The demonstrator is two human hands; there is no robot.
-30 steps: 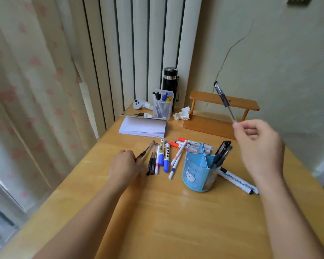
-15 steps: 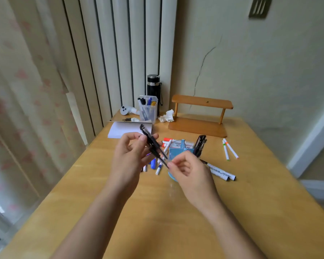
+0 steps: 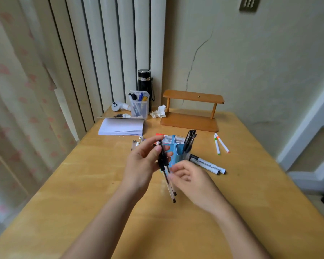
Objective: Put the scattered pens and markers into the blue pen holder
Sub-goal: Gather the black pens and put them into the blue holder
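My left hand [image 3: 140, 165] is shut on a small bunch of black pens [image 3: 169, 186], caps up and tips hanging down toward the table. My right hand [image 3: 193, 182] is beside them, fingers loosely curled and blurred, fingertips at the barrels and not closed around them. Right behind both hands stands the blue pen holder [image 3: 176, 148], partly hidden, with black pens [image 3: 189, 140] upright in its right compartment. Several loose pens [image 3: 137, 143] peek out behind my left hand. Two white markers with black caps [image 3: 208, 164] lie to the right of the holder. Two thin markers [image 3: 220, 144] lie further right.
At the back of the wooden table [image 3: 101, 202] are a paper stack [image 3: 122, 127], a clear box of pens [image 3: 139, 105], a black flask [image 3: 144, 81], a white controller [image 3: 118, 106], crumpled tissue [image 3: 159, 112] and a small wooden shelf [image 3: 192, 111]. A curtain hangs on the left.
A second ago my right hand held one pen aloft and my left lay on the scattered pens. The hands then met in front of the holder, and the pens now hang from my left hand.
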